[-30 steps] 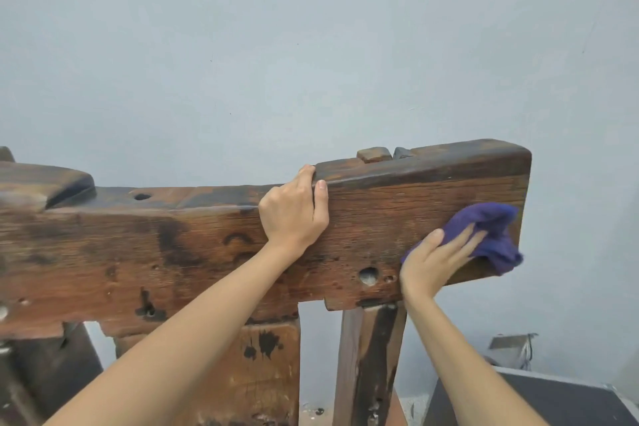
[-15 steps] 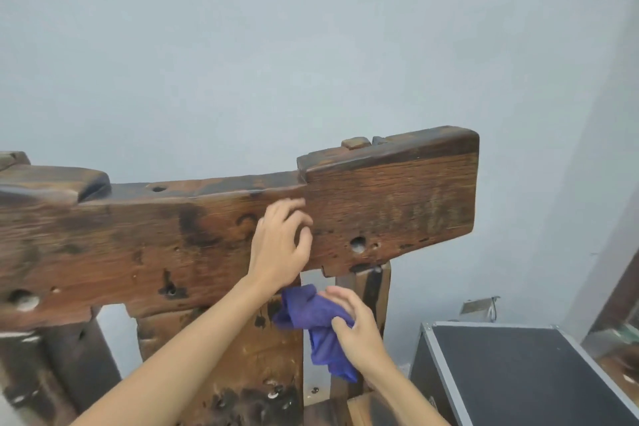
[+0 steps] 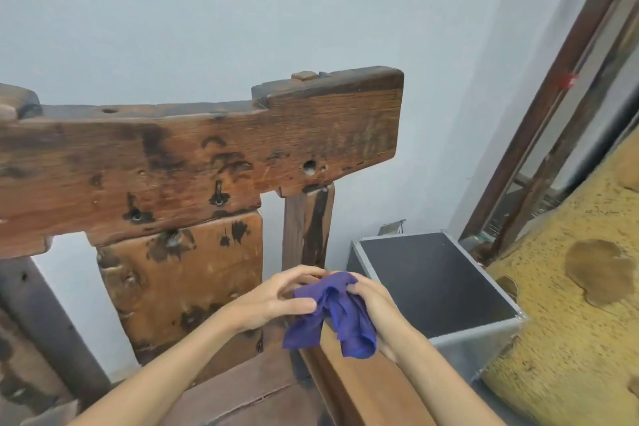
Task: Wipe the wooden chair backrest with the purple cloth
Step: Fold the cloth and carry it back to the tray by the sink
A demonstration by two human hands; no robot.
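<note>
Both hands meet low in front of the wooden chair backrest (image 3: pixel 207 162), clear of it. The left hand (image 3: pixel 273 301) pinches the purple cloth (image 3: pixel 332 315) between thumb and curled fingers; the right hand (image 3: pixel 375 304) clutches its bunched other side.

A wooden chair seat (image 3: pixel 249 391) is seen at the bottom, bare, with the upright backrest (image 3: pixel 207 162) joined along its rear edge.

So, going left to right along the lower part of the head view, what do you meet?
Centre slat of the chair back → left hand → purple cloth → right hand → black case → yellow spotted surface.
</note>
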